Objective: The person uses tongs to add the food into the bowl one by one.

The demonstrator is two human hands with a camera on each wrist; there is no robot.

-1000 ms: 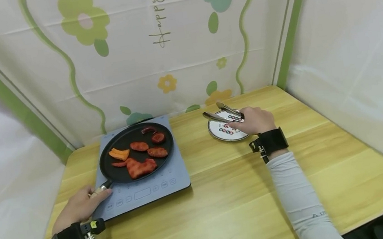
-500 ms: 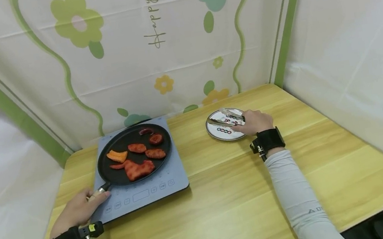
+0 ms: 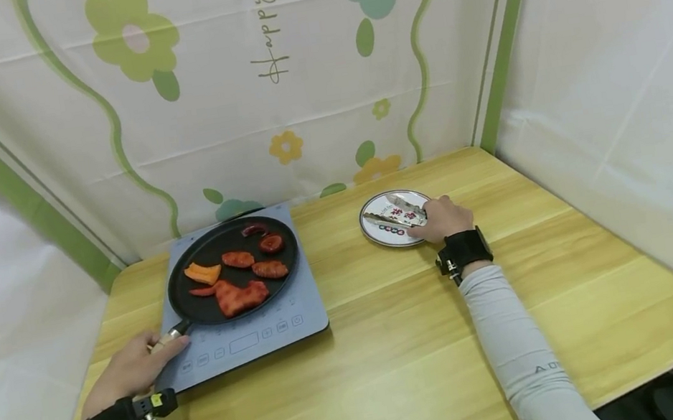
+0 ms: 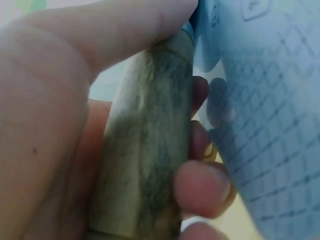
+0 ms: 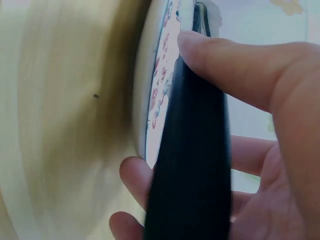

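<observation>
In the head view, my left hand (image 3: 128, 368) grips the handle of a black frying pan (image 3: 197, 308) that sits on a blue-grey induction cooker (image 3: 306, 300). The left wrist view shows fingers curled round this wooden handle (image 4: 145, 140). Sausage-like pieces (image 3: 237, 259), a reddish slab of meat (image 3: 241, 297) and an orange piece (image 3: 203, 273) lie in the pan. At the right, my right hand (image 3: 444, 218) holds tongs (image 3: 385, 220) low over a patterned white plate (image 3: 383, 204). Thumb and fingers surround the black tong handle (image 5: 192, 145); the tong arms are spread apart.
A wooden table (image 3: 383, 348) carries everything. Behind it hangs a white flowered cloth (image 3: 217, 111), with white sheets on both sides. The table's right front edge (image 3: 668, 377) is in view.
My right hand has lowered the tongs, which now lie flat at the plate. The left hand stays on the pan handle. The head view has shifted slightly.
</observation>
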